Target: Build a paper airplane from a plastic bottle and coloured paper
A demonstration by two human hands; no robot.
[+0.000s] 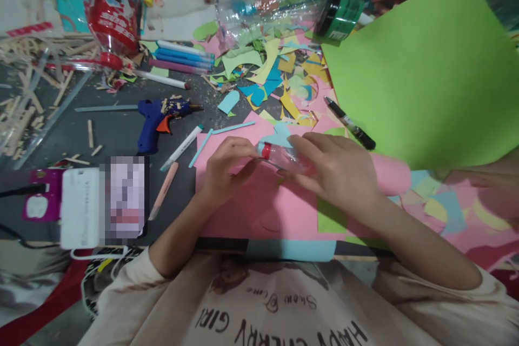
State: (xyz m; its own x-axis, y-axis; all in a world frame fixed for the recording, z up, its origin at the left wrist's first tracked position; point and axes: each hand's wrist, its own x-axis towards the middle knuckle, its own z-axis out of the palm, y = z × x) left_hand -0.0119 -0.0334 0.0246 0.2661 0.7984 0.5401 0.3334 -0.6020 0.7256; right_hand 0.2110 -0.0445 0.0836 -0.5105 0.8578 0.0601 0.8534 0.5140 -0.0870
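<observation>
A clear plastic bottle (284, 157) with a red band near its neck lies sideways above a pink sheet (243, 211). My right hand (332, 165) is wrapped round the bottle's body. At the neck end, the fingers of my left hand (231, 165) pinch the light blue tip. A light blue paper piece (283, 131) shows just behind the bottle, by my right fingertips. Green paper (330, 215) lies partly under my right wrist, and a rolled pink sheet (391, 173) is beside it.
A blue glue gun (152, 119), markers (182, 147) and a phone (127, 194) are at the left. Paper scraps (267, 78) and large bottles (275, 5) lie behind. A black pen (351, 123) rests by a large green sheet (425, 75). Another person's hand (482, 178) is at the right.
</observation>
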